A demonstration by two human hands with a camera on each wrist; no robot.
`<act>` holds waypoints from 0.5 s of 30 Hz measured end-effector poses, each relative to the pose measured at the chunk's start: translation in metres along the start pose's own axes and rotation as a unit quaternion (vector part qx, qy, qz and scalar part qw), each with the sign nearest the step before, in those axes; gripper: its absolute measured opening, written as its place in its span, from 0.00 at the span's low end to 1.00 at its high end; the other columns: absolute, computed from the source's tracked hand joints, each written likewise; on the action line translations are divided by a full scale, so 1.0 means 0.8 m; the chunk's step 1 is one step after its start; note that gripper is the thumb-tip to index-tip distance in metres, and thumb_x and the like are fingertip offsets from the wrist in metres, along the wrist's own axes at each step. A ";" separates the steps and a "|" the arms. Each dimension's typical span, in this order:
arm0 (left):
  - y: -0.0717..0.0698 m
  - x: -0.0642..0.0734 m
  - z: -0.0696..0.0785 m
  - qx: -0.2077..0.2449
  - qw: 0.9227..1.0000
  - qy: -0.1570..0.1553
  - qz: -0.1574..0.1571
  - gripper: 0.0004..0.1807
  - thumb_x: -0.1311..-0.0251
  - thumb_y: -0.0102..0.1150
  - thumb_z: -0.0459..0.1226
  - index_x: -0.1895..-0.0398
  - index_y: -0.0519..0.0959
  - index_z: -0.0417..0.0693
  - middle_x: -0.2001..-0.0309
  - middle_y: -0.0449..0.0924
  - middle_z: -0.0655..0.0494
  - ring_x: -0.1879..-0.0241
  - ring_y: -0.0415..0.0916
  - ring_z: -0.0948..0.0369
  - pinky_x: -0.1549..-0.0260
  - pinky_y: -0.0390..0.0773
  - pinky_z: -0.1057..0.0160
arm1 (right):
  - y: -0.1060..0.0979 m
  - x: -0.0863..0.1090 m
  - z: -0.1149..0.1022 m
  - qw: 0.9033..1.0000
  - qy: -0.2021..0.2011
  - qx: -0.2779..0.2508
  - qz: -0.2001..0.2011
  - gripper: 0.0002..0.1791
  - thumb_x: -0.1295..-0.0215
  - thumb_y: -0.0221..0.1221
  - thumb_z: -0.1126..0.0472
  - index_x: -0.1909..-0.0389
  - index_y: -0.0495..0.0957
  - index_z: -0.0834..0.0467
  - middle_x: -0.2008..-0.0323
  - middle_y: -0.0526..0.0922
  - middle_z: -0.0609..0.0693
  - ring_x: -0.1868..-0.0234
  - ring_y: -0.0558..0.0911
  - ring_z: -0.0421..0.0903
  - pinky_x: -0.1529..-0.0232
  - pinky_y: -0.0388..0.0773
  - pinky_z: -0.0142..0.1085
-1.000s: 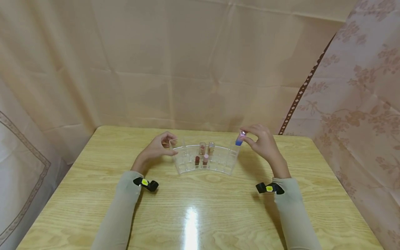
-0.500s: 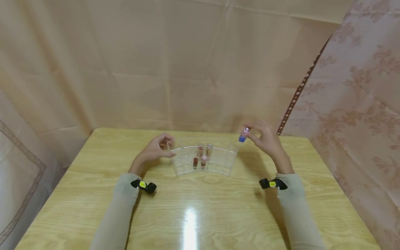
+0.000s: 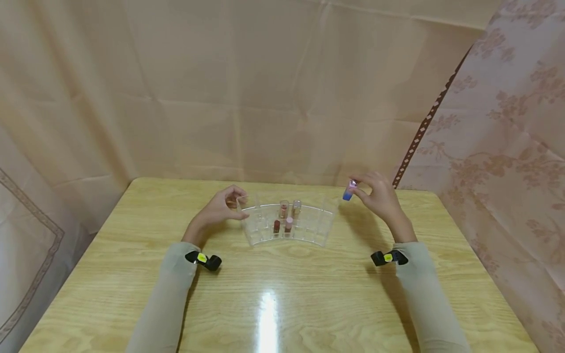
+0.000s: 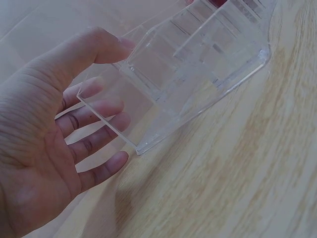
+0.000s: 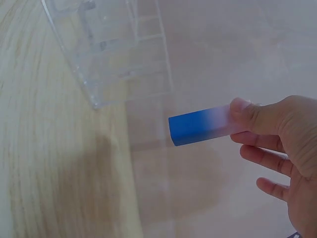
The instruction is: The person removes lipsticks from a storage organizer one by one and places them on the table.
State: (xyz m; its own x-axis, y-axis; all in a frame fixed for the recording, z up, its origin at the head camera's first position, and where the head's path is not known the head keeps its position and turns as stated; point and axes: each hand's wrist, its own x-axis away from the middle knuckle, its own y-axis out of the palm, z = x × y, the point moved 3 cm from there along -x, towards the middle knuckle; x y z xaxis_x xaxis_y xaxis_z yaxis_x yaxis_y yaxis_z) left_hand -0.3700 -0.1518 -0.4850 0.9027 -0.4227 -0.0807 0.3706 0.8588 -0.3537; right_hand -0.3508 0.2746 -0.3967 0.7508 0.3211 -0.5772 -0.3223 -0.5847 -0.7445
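A clear acrylic lipstick organizer (image 3: 265, 229), curved and divided into compartments, stands on the table. My left hand (image 3: 222, 206) holds its left end; in the left wrist view the thumb lies at the upper edge and the fingers spread behind the clear side wall (image 4: 141, 111). Beyond the organizer's right end, my right hand (image 3: 379, 198) pinches a lipstick tube (image 5: 200, 125) that fades from blue to pink, blue end pointing down in the head view. Within the middle compartments stand a dark red lipstick (image 3: 276, 226), a pink-topped one (image 3: 289, 224) and two clear-capped ones (image 3: 284, 210).
The wood-grain table (image 3: 229, 304) extends towards me, with a bright light reflection near its front. Beige cloth (image 3: 273, 98) hangs behind the table's back edge. A floral curtain (image 3: 507, 162) hangs at the right, and pale cloth at the left.
My right hand has moved a little to the right with the lipstick tube, away from the organizer's right end. The left hand keeps its place on the organizer.
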 end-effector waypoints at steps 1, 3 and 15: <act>0.000 0.000 0.001 0.000 1.000 0.000 0.000 0.31 0.50 0.77 0.30 0.43 0.73 0.37 0.48 0.79 0.36 0.56 0.70 0.53 0.51 0.71 0.59 | 0.001 0.000 0.002 1.000 0.000 -0.001 -0.001 0.20 0.46 0.73 0.70 0.50 0.85 0.66 0.59 0.89 0.62 0.56 0.82 0.61 0.52 0.73 0.53; 0.000 0.000 0.002 0.001 1.000 0.001 -0.001 0.31 0.50 0.77 0.30 0.43 0.73 0.36 0.48 0.79 0.36 0.56 0.70 0.53 0.51 0.71 0.59 | 0.005 -0.001 0.007 1.000 0.002 -0.002 -0.005 0.20 0.46 0.73 0.70 0.51 0.85 0.66 0.58 0.89 0.63 0.56 0.82 0.61 0.51 0.74 0.54; 0.001 0.001 0.003 0.005 1.000 0.002 0.002 0.31 0.50 0.76 0.29 0.42 0.73 0.35 0.48 0.79 0.35 0.56 0.70 0.54 0.52 0.71 0.60 | 0.024 -0.008 0.022 0.997 0.053 -0.008 -0.061 0.19 0.39 0.70 0.65 0.48 0.84 0.66 0.52 0.88 0.63 0.50 0.82 0.63 0.46 0.76 0.58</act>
State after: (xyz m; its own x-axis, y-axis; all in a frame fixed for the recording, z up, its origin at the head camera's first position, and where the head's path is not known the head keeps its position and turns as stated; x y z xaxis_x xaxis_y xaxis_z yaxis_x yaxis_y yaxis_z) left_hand -0.3688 -0.1509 -0.4832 0.9036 -0.4196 -0.0860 0.3684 0.8638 -0.3436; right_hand -0.3718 0.2745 -0.4136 0.8404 0.3105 -0.4441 -0.2164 -0.5591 -0.8004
